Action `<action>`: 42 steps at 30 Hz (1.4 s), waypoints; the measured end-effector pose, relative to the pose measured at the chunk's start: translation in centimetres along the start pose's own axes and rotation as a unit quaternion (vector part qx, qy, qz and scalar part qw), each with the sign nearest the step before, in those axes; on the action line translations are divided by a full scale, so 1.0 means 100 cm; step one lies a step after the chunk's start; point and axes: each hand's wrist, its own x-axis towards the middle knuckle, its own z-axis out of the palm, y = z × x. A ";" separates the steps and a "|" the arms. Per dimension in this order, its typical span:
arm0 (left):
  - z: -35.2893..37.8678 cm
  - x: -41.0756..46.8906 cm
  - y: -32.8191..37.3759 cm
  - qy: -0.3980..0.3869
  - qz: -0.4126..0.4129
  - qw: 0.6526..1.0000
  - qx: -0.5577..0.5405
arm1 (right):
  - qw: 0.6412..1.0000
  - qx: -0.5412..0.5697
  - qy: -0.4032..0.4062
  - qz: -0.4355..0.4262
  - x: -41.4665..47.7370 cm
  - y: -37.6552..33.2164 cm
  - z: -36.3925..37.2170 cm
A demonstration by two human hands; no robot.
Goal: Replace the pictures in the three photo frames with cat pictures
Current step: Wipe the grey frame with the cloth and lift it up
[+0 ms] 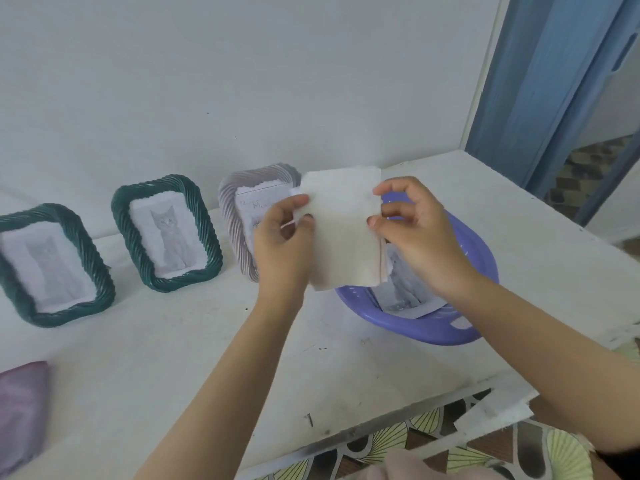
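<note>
Three twisted-rope photo frames lean against the wall. The left green frame (55, 265) and the middle green frame (166, 232) each show a grey cat picture. The pale lilac frame (239, 216) stands partly behind my hands, its picture only partly visible. I hold a small stack of white paper sheets (346, 233) upright, blank side toward me. My left hand (282, 240) pinches its left edge, my right hand (415, 233) its right edge. Below them a purple plastic basin (415, 329) holds a cat picture (405, 289).
The white table (173, 358) has a chipped front-right edge. A pink-purple cloth (20, 410) lies at the front left. A blue door frame (540, 91) stands at the right. Patterned floor shows below the table's edge.
</note>
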 end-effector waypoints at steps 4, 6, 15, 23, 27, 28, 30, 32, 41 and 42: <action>-0.002 0.001 -0.016 -0.104 0.026 0.992 0.071 | 0.997 -0.075 0.005 0.017 0.017 0.012 -0.018; -0.008 0.002 -0.027 -0.157 0.051 0.975 0.151 | 0.992 -0.120 -0.013 0.045 0.025 0.020 -0.030; -0.031 0.003 -0.056 -0.294 0.105 0.924 0.222 | 0.904 -0.380 -0.139 0.139 0.045 0.056 -0.053; -0.033 0.003 -0.057 -0.296 0.110 0.925 0.214 | 0.925 -0.368 -0.087 0.047 0.048 0.034 -0.050; -0.033 0.005 -0.058 -0.294 0.110 0.926 0.210 | 0.907 -0.416 -0.022 -0.062 0.046 -0.003 -0.049; -0.033 0.005 -0.058 -0.292 0.110 0.927 0.208 | 0.888 -0.452 -0.024 -0.085 0.044 -0.009 -0.047; -0.034 0.006 -0.060 -0.291 0.108 0.929 0.199 | 0.838 -0.531 -0.052 -0.115 0.038 -0.015 -0.040; -0.035 0.006 -0.062 -0.291 0.105 0.932 0.190 | 0.784 -0.598 -0.099 -0.133 0.027 -0.013 -0.028; -0.034 0.007 -0.062 -0.291 0.107 0.933 0.182 | 0.781 -0.568 -0.241 -0.101 0.010 0.032 0.012; -0.034 0.007 -0.062 -0.290 0.109 0.933 0.183 | 0.789 -0.558 -0.245 -0.080 0.012 0.034 0.011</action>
